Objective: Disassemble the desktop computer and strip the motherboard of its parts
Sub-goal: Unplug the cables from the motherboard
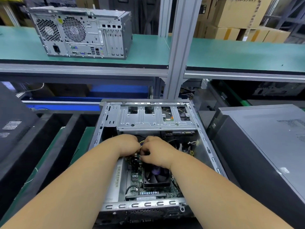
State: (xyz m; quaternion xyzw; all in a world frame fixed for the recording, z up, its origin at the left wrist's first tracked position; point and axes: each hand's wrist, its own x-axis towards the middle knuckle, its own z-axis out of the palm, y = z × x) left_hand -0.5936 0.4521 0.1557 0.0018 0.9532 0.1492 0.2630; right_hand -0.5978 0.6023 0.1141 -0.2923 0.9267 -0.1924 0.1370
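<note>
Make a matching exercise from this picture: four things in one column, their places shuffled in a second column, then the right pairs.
Things
1. closed computer tower
2. CPU fan
3. drive cage
4. dark case

Places
A. on the bench right of the open case
B. on the raised green shelf
C. on the motherboard, near side of the hands
D. across the far end of the open case

The left hand and right hand meet at a cable connector inside the open case.

Pairs: 1-B, 2-C, 3-D, 4-A
</note>
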